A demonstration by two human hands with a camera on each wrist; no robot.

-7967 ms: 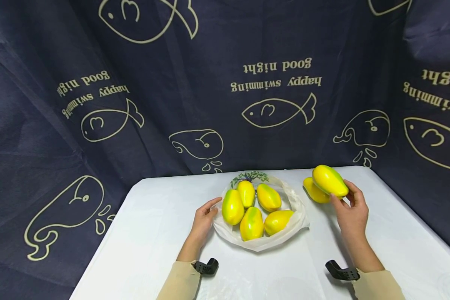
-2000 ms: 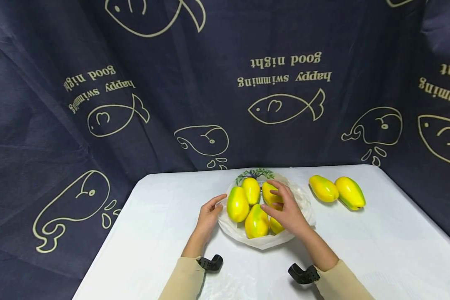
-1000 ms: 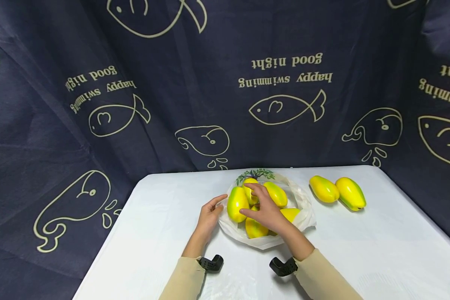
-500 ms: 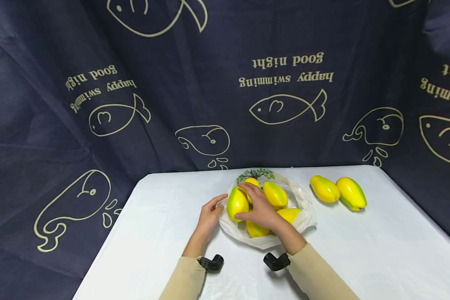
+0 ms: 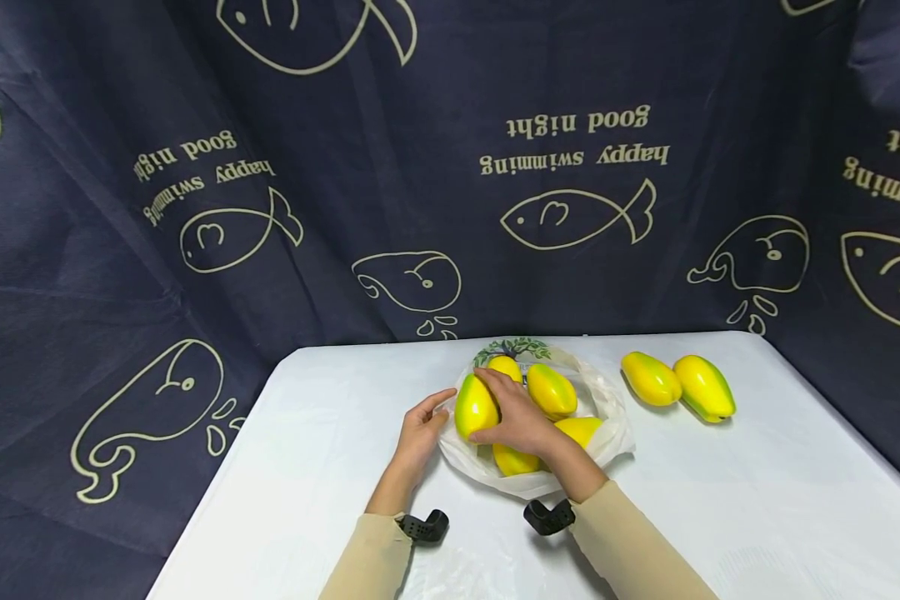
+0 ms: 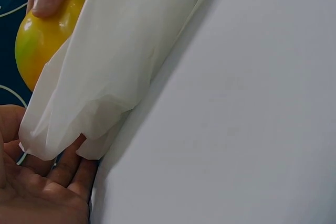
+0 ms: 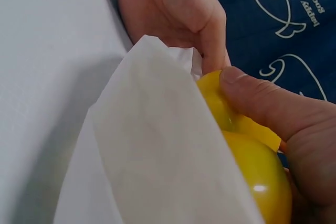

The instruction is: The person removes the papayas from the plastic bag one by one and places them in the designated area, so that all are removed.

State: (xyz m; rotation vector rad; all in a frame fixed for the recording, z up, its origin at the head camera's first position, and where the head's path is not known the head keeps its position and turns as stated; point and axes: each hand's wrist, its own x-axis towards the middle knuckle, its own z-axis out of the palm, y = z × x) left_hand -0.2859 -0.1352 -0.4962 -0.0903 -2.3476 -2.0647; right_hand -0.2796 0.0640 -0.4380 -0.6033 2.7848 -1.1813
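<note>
A white plastic bag (image 5: 612, 417) with a printed tree lies with its mouth wide and several yellow-green papayas inside. My right hand (image 5: 522, 417) reaches into it and grips the leftmost papaya (image 5: 476, 408), fingers over its far side and thumb at its near end. In the right wrist view my right thumb (image 7: 262, 98) presses on that yellow papaya (image 7: 215, 95). At the bag's left rim my left hand (image 5: 417, 433) holds the edge. The left wrist view has the left fingers (image 6: 65, 169) partly behind the white plastic (image 6: 121, 51).
Two more papayas lie side by side outside the bag, a left one (image 5: 651, 379) and a right one (image 5: 705, 388). The white table (image 5: 330, 433) backs onto a dark blue curtain (image 5: 390, 167) with fish and whale drawings.
Eight seconds ago my right hand held a papaya at the right; that one now rests beside another. My right hand has since moved left over the bag to the leftmost papaya. The left hand stays put.
</note>
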